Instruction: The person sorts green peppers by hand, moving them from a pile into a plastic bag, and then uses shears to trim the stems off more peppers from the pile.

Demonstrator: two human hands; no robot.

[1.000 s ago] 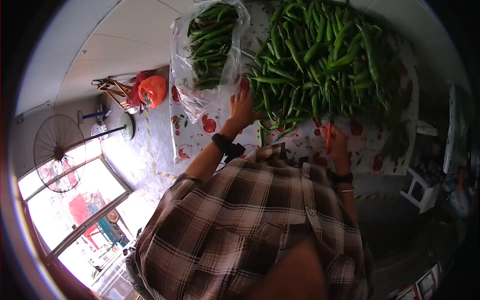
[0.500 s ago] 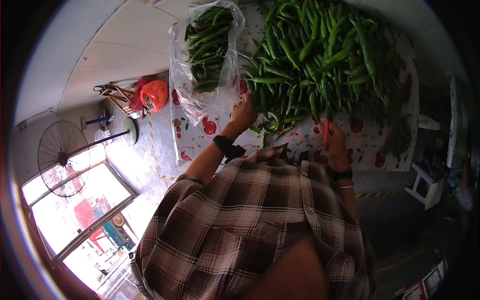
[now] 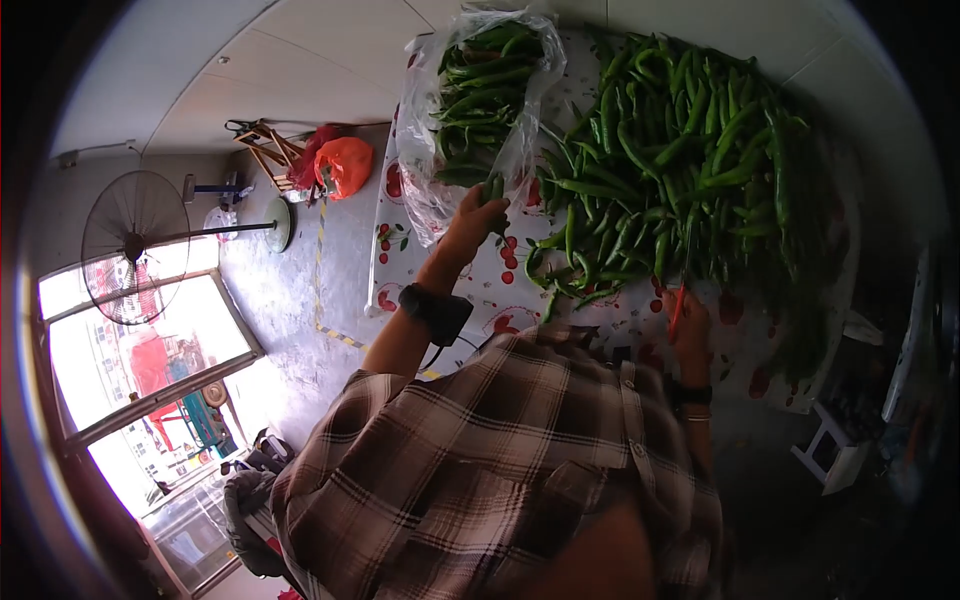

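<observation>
My left hand is closed round a couple of green chili peppers at the near edge of a clear plastic bag. More long green peppers lie inside that bag. In my right hand is a pair of red-handled scissors, pointing away from me at the front of a large heap of green chili peppers. The blades are hard to make out against the heap.
A white table cover with cherry prints lies under bag and heap. To the left stand a fan, an orange plastic bag and a folded wooden stand. A white stool is at the lower right.
My left hand has moved from the heap's left edge to the clear bag, with peppers now in its grip. My right hand still holds the scissors. The whole view has shifted.
</observation>
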